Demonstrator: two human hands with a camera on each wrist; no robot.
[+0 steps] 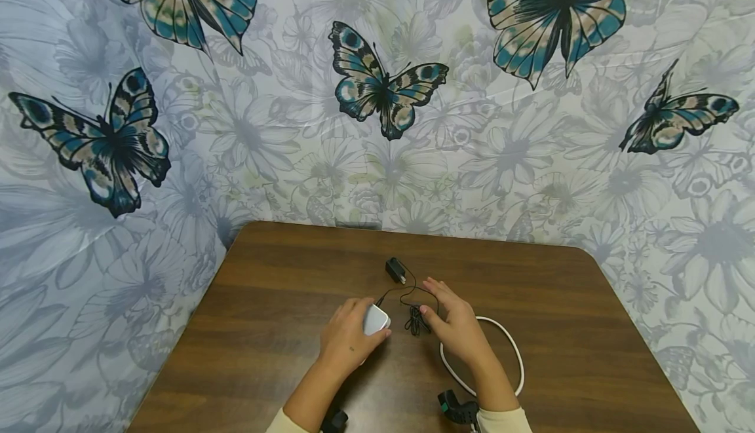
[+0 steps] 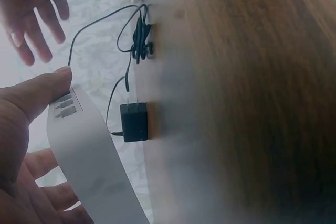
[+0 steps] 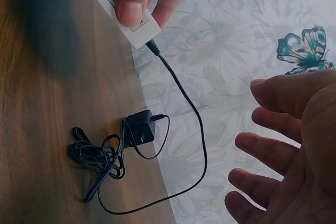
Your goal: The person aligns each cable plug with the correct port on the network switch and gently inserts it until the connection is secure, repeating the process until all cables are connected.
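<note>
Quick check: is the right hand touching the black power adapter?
Apart. The right wrist view shows patterned backdrop between the right hand and the black power adapter.

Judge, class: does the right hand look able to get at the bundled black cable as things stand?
Probably yes: the right hand is open, holds nothing and is close to the bundled black cable, with nothing visible standing between them.

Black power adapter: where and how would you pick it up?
The black power adapter is probably best pinched by its flat sides, from above: its boxy body lies uncovered on the table, with metal prongs at one end and the cord near the other.
</note>
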